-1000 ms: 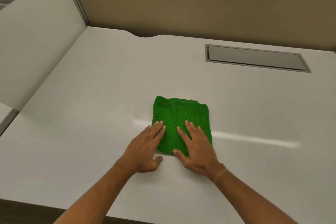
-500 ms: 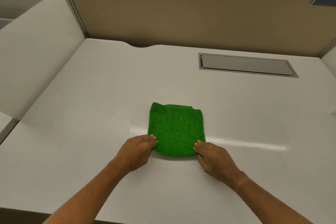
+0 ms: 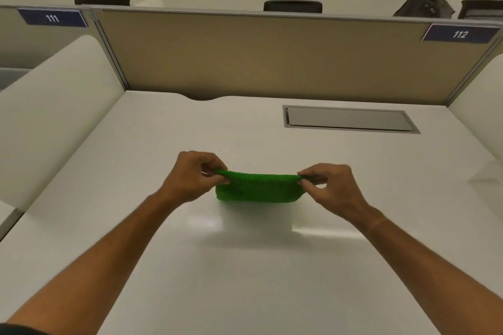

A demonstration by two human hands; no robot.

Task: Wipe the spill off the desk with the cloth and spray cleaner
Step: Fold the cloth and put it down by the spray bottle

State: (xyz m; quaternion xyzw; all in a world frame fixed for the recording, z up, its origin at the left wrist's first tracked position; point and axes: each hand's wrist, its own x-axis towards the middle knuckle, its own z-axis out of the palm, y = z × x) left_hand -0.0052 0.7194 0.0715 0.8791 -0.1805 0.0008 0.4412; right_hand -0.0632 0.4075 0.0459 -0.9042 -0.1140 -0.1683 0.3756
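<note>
A folded green cloth (image 3: 260,190) hangs just above the white desk (image 3: 245,266) near its middle. My left hand (image 3: 192,175) pinches the cloth's left upper corner and my right hand (image 3: 328,185) pinches its right upper corner, so the cloth is stretched between them. Its shadow falls on the desk below it. No spray cleaner is in view, and I see no spill on the desk.
A grey cable hatch (image 3: 349,119) is set into the desk at the back right. A tan partition (image 3: 272,57) closes the back, with white side panels (image 3: 54,117) left and right. Number plates 111 (image 3: 53,18) and 112 (image 3: 460,34) sit on the partition tops.
Both hands went from pressing flat on the cloth to gripping its near corners, then lifted it off the desk. The camera tilted upward.
</note>
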